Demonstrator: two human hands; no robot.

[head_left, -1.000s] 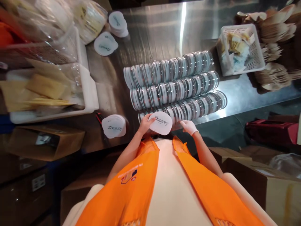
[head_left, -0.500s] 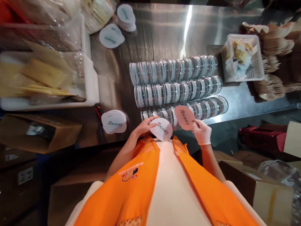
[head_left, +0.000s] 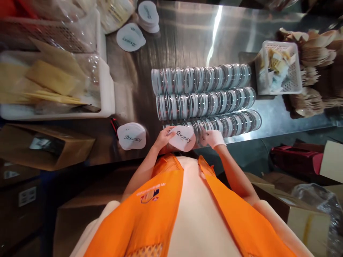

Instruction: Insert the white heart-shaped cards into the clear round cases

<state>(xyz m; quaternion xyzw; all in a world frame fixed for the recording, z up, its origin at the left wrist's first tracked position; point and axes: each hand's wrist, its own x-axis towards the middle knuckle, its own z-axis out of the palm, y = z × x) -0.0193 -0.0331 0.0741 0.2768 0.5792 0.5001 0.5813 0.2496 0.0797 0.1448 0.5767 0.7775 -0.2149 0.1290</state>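
My bare left hand [head_left: 163, 138] is closed on the edge of a white rounded label [head_left: 182, 138] printed with "beauty", held over the table's front edge. Whether it is one label or a thin stack, I cannot tell. My right hand [head_left: 213, 138], in a white glove, is at the front row of clear round containers [head_left: 238, 123], index finger stretched towards them and the other fingers curled. Whatever is in those fingers is too unclear to make out. Two more rows of clear round containers [head_left: 206, 103] lie on their sides behind. Left of my hands sits a stack of similar white labels [head_left: 132, 136].
A white basket [head_left: 296, 76] holding packets stands right, beside stacked brown paper pieces [head_left: 316, 53]. White bins [head_left: 107, 92] with envelopes are at the left. More labels [head_left: 130, 37] lie at the back left. Cardboard boxes [head_left: 72, 150] flank the steel table [head_left: 184, 32].
My right hand has moved left and forward to the front row. The pinkish label it held up is no longer clearly visible. The label in my left hand has shifted slightly up and left.
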